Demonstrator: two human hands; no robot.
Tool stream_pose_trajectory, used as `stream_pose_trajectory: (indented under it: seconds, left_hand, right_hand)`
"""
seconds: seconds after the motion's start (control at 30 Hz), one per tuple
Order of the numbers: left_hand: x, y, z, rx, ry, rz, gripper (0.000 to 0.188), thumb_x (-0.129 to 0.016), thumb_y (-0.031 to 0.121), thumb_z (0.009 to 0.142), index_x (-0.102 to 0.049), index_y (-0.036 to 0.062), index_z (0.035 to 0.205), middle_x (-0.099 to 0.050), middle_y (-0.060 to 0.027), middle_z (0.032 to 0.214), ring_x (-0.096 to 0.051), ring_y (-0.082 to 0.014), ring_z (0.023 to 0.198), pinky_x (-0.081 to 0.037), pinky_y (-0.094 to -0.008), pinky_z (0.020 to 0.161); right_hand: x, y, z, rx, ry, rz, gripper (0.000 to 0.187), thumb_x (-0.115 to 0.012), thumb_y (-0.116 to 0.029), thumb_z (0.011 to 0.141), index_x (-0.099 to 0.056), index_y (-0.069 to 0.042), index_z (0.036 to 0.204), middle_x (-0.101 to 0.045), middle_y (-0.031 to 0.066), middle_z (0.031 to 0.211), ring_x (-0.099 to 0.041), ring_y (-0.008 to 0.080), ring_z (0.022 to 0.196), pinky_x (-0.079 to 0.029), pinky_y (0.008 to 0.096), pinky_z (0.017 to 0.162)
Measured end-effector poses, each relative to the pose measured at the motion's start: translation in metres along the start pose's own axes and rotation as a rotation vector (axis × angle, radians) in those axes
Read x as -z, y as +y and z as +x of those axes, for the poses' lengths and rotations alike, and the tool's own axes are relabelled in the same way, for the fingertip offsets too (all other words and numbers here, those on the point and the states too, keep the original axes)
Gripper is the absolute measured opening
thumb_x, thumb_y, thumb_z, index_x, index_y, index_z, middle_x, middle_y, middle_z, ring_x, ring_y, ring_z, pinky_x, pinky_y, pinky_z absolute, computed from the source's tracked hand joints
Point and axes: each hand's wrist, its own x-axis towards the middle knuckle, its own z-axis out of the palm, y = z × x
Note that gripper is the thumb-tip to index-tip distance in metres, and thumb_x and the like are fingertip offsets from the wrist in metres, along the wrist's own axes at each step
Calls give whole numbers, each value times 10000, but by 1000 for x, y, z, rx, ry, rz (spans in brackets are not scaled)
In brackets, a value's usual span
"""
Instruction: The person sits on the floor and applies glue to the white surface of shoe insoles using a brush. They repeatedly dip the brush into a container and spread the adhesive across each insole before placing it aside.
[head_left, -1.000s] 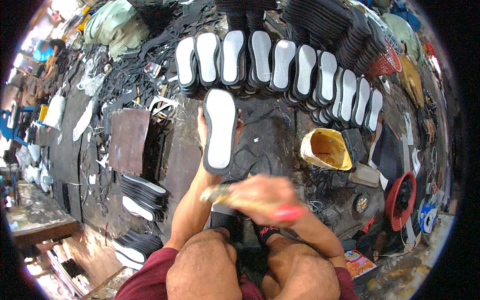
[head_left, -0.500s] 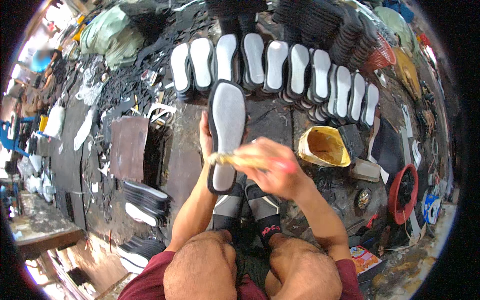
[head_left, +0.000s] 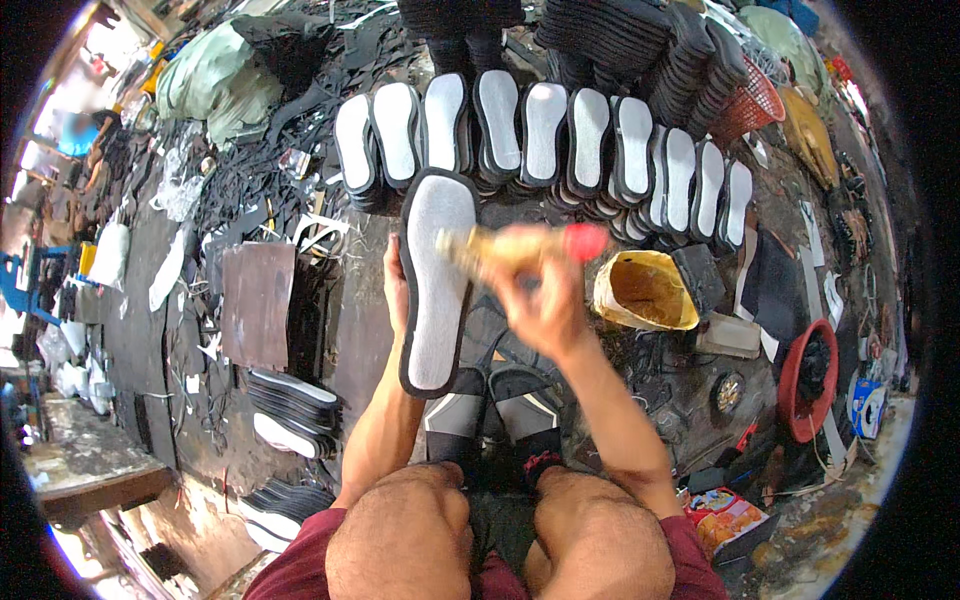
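Note:
My left hand is closed around a shoe sole, a black-edged piece with a pale grey-white face turned up. Most of its fingers are hidden behind the sole. Against the upper half of that face lies the bristle end of a brush, yellowish with a red handle tip and smeared by motion. My right hand grips the brush handle. Right of it stands a cut-open yellow container with a brownish coating inside. Beyond my hands, stacks of similar soles form a curved row.
Tall stacks of black soles rise behind the row, near a red basket. A red basin sits at the right. More soles and a brown sheet lie at the left. Black scraps litter the floor.
The brush has moved from the sole's near end up to its upper half. My right hand has shifted slightly right, and the sole slightly left.

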Motion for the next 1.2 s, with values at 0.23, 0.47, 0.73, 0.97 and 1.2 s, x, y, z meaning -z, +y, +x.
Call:
stream_pose_trajectory:
  seconds: [0.23,0.47,0.73,0.97,1.2]
  left_hand:
    - [16,3,24,60,97,-19,757,-504,655,937,-477,42,1380,-608,-202,1163,-585,-330,961,-474,-437,848]
    - [113,7,25,916,264,328,859,-472,710,921,-439,34,1449,-483,-283,1414,-575,-458,1184,-585,-563,855]
    - [157,48,6,308,740,725,981,-425,847,826,-511,63,1410,-572,-204,1211,-615,-310,915,-546,-424,750]
    - [134,-3,35,-213,654,1314,624,-814,77,722,-590,15,1301,-667,-71,1017,-641,-153,849,-520,-306,775]
    - [44,-64,33,-845,21,2205,578,-725,-9,651,-651,103,1213,-587,-138,1112,-559,-343,1037,-493,-435,865]
  right_hand:
    - [49,-66,-64,-390,-117,465,236,-785,-112,828,-677,-52,1029,-675,101,1011,-670,264,944,-534,391,866]
    - [135,-19,-22,-386,333,-251,178,-745,-113,873,-717,23,984,-586,84,994,-554,189,963,-453,314,867]
    - [200,79,-87,-787,-51,-719,258,-743,-274,854,-738,-33,945,-722,193,867,-709,360,791,-546,440,718]
    - [178,67,-77,-657,180,-674,232,-732,-232,890,-722,-41,1022,-731,161,952,-713,298,860,-552,390,778]
    - [208,3,-158,-769,93,-735,130,-757,-72,847,-689,-9,939,-727,131,958,-698,273,872,-540,362,814]
